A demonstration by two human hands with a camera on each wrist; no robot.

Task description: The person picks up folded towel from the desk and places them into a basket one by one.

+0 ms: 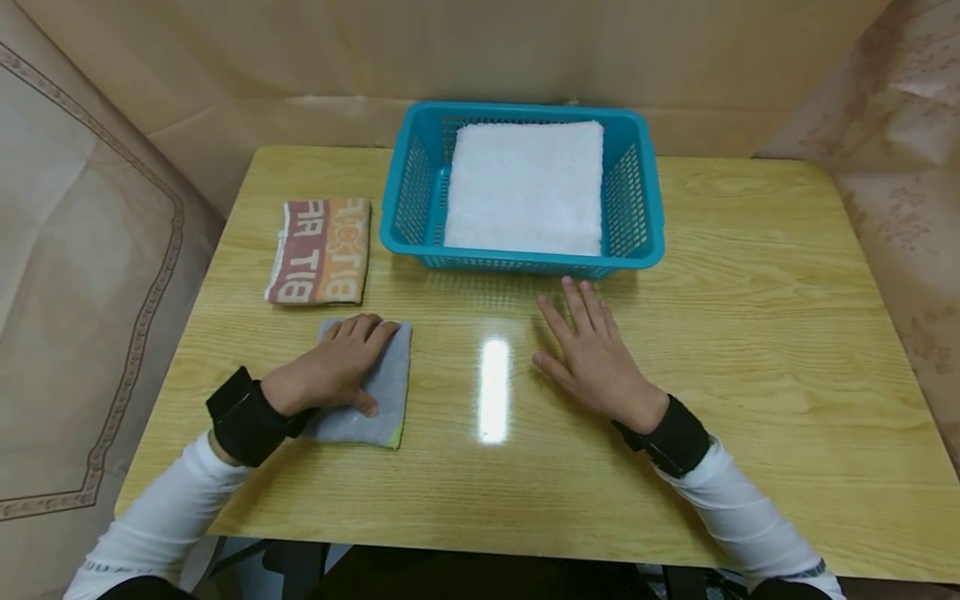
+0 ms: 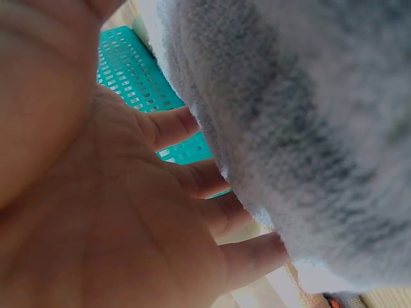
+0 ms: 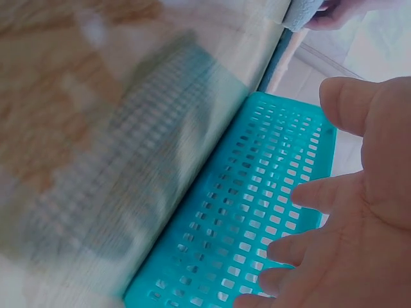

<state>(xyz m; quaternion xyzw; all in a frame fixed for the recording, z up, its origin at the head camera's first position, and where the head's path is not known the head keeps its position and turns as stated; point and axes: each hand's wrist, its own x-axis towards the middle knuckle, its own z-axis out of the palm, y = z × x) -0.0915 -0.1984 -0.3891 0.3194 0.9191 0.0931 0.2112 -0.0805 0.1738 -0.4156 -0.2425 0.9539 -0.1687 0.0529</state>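
On the table's left side lies a folded grey towel [image 1: 388,375] with a yellow-green corner. My left hand [image 1: 333,367] grips it from above, fingers bent down at its far edge and thumb on top. In the left wrist view the towel [image 2: 302,141] fills the right side and hides the fingertips. My right hand [image 1: 592,358] is spread, palm down, holding nothing; its fingertips come close to the near side of a blue plastic basket [image 1: 397,237]. A folded white towel [image 1: 525,187] lies inside that basket.
Just beyond the grey towel sits a folded patterned towel [image 1: 318,250] in orange and mauve with pale lettering. Behind the wooden table [image 1: 750,350] hangs a beige cloth [image 1: 300,67], and the basket stands near that back edge.
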